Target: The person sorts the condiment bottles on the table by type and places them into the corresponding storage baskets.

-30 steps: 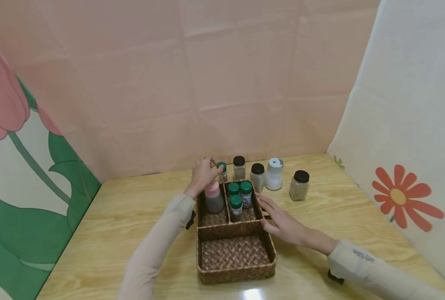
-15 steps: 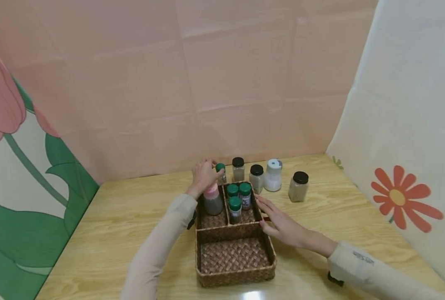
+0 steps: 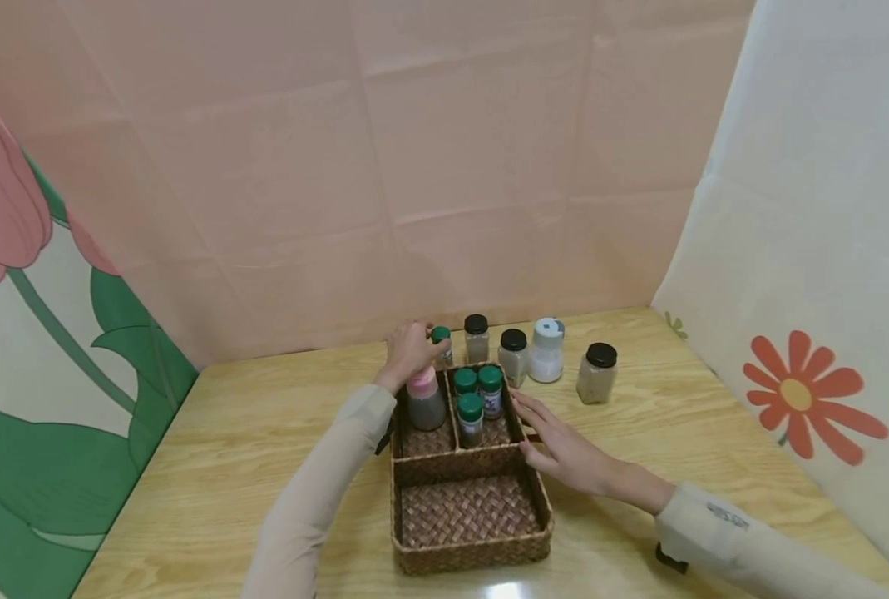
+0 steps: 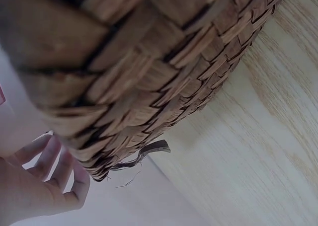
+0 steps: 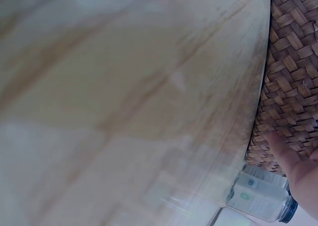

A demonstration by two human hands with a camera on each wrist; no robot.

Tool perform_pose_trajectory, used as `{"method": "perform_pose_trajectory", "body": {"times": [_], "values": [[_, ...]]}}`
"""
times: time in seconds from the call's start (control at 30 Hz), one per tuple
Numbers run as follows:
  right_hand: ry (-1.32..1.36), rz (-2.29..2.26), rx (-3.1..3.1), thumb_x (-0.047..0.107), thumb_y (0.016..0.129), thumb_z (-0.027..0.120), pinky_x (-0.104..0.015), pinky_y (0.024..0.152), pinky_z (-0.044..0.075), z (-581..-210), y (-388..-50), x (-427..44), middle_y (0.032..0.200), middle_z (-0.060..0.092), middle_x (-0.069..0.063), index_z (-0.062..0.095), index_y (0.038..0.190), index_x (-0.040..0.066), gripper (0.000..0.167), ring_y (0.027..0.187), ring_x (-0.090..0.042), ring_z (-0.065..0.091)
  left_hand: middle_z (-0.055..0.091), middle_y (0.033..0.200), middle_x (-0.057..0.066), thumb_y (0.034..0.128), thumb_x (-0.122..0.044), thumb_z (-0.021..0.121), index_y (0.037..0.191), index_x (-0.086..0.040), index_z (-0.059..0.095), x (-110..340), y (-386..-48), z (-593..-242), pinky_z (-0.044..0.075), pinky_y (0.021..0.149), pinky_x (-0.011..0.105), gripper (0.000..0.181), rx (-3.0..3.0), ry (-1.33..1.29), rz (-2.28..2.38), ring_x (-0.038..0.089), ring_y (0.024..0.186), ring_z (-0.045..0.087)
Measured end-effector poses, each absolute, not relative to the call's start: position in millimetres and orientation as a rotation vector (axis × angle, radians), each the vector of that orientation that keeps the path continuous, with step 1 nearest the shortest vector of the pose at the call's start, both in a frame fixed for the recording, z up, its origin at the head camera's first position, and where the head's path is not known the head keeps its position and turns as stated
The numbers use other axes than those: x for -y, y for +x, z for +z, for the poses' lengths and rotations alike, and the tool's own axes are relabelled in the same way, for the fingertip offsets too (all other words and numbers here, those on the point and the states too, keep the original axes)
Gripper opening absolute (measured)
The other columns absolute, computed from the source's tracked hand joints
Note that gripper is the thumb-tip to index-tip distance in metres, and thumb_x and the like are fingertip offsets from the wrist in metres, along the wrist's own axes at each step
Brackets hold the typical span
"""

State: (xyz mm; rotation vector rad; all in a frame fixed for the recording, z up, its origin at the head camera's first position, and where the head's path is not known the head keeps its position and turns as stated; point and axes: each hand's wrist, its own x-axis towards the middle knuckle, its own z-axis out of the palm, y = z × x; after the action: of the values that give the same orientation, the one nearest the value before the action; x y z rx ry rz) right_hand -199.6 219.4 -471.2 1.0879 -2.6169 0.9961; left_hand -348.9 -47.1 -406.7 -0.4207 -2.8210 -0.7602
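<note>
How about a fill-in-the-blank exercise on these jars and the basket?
1. The left hand holds a small jar whose lid is ____.
2. The bottle inside the basket has a ____ cap.
3. Right of that bottle, the basket holds ____ spice jars.
4. The rightmost jar on the table has a ____ lid.

Missing words: green; pink; three; black.

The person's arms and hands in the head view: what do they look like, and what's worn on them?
Both are human. The left sleeve and right sleeve are long and pale beige; the right bears a small grey marking. A small black piece shows beneath each cuff, its purpose unclear. The left hand and right hand are ungloved.
</note>
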Motion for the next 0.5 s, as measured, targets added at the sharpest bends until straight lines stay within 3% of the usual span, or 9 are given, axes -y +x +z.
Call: {"method": "perform_pose_trajectory", "body": {"times": [0.17, 0.5], "values": [[1.086, 0.994, 2.616, 0.012, 0.101, 0.055, -0.048, 0.099, 0.047, -471.7, -200.5, -220.1, 0.16, 0.019, -0.02, 0.022, 0.154, -0.007, 0.065, 0.134, -0.036, 0.043, 0.066, 0.115, 0.013, 0.0915, -0.037, 0.07, 0.123, -0.004, 0.067, 46.8, -351.6, -409.0, 0.051, 0.079, 0.04, 0.045, 2.823, -0.433, -0.791, 0.026, 0.098, 0.06], [1.071, 0.994, 2.616, 0.009, 0.099, 0.057, -0.046, 0.096, 0.05, -474.3, -201.4, -219.9, 0.162, 0.018, -0.016, 0.021, 0.154, -0.006, 0.068, 0.131, -0.037, 0.047, 0.063, 0.09, 0.005, 0.0928, -0.038, 0.07, 0.115, -0.009, 0.069, 47.7, -354.8, -410.1, 0.036, 0.056, 0.029, 0.037, 2.868, -0.451, -0.867, 0.018, 0.069, 0.051]]}}
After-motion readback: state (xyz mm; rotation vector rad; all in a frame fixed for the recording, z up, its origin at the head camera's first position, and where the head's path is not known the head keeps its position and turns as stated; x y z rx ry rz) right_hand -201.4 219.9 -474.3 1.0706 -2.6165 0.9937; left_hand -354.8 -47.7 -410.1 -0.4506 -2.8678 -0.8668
